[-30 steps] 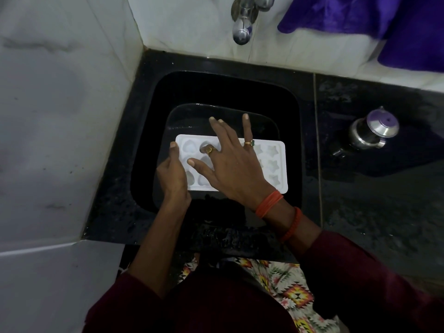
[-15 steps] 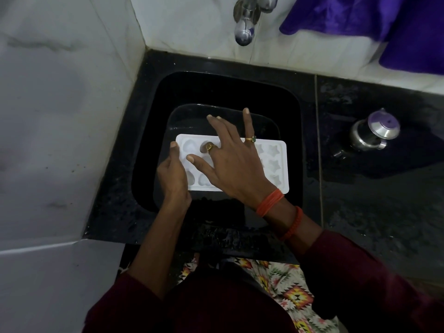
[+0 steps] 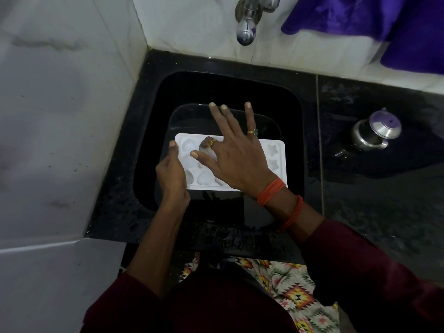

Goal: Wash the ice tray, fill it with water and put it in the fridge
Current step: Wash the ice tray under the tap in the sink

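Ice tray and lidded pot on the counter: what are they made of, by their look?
Ice tray: probably plastic, matte white, with moulded heart and star cavities. Lidded pot: likely stainless steel, polished, with bright reflections on lid and body.

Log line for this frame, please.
stage: washing | ice tray: in sink, cavities up | left hand: holds tray's left end | right hand: index finger in a cavity | tap: no stream visible

White ice tray (image 3: 276, 162) flat in sink (image 3: 292, 111)
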Motion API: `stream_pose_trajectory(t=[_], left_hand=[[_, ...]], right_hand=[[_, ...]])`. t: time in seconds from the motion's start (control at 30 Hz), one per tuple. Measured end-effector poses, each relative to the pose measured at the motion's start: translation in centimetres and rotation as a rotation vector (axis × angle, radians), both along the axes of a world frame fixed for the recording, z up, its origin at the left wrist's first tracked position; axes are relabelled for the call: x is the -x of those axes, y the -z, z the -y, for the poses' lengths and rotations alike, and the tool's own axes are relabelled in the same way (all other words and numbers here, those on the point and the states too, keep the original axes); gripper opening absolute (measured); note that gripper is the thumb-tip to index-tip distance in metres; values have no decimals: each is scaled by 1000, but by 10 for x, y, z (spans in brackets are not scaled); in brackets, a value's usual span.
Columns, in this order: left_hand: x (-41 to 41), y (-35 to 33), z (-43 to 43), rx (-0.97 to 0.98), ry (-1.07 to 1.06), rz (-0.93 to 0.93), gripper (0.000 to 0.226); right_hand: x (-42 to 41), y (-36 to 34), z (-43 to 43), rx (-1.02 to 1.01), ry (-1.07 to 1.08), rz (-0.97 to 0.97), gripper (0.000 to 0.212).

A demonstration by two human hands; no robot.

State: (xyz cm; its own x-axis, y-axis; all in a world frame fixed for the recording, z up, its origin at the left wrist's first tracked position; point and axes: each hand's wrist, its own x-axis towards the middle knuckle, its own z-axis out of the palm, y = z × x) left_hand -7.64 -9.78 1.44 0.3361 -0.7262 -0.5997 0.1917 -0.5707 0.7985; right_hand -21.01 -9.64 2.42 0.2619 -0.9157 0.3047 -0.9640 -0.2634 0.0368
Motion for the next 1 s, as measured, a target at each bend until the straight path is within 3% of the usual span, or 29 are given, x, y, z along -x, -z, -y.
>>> stream_pose_trajectory(t=[0.53, 1.0], left_hand=[[-2, 0, 4, 23, -8, -1, 32], [-2, 4, 5, 3, -12, -21, 32]], right_hand=[[-2, -8, -8, 12, 5, -4, 71], [-3, 5, -5, 53, 3, 39, 65]])
